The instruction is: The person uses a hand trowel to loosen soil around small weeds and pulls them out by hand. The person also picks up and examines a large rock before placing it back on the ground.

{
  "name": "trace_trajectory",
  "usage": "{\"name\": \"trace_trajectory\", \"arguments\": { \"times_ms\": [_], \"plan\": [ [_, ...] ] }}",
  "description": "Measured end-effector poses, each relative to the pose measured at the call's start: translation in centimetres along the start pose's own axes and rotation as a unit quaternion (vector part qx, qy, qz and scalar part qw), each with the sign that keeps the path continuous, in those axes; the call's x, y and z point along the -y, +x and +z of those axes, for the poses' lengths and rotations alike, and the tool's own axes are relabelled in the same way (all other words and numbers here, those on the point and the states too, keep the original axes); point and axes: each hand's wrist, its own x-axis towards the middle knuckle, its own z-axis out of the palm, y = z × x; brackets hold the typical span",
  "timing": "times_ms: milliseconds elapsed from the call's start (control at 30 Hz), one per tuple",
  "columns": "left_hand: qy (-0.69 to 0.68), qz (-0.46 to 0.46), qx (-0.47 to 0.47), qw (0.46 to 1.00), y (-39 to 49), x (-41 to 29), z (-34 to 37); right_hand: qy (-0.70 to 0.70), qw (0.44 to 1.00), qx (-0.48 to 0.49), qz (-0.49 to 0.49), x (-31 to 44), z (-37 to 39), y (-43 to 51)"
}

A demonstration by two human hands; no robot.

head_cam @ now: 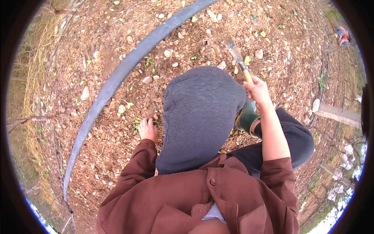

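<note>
My right hand (258,91) is closed round the wooden handle of a small flat-bladed hand tool (235,52), like a scraper or weeding trowel. Its metal blade points up and away over stony brown soil, near a yellow-green leaf (247,60). On the left, my left hand (148,129) rests low at the ground beside small green weeds (136,125); its fingertips are partly hidden, so whether it grips anything does not show. Between the hands is my knee in dark grey trousers (204,117). A green rubber boot (247,117) stands below the right hand.
A flat grey hose (117,77) curves across the soil at left. Stones (85,93) and leaves lie scattered about. Dry grass (33,117) borders the left edge. At right are a concrete post (339,114), a thin dark line along the ground and a red and blue item (343,35).
</note>
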Motion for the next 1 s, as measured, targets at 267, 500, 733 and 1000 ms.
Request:
{"name": "trace_trajectory", "arguments": {
  "times_ms": [267, 500, 733, 1000],
  "plan": [
    [-0.599, -0.069, -0.002, 0.798, 10.9, -8.8, -7.6, 0.044, 0.98, -0.131, -0.142, 9.1, -16.4, -7.0],
    [-0.503, 0.2, 0.182, 0.821, 18.1, -20.9, -18.8, 0.451, 0.882, 0.071, -0.116, 8.5, -16.8, -10.4],
    [-0.359, 0.189, 0.371, 0.835, 14.1, -29.6, -25.5, 0.423, 0.883, 0.16, -0.127, 10.4, -13.4, -11.3],
    [-0.407, 0.207, 0.299, 0.838, 6.5, -30.7, -27.2, 0.342, 0.925, 0.071, -0.149, 11.5, -15.0, -11.8]
  ]
}}
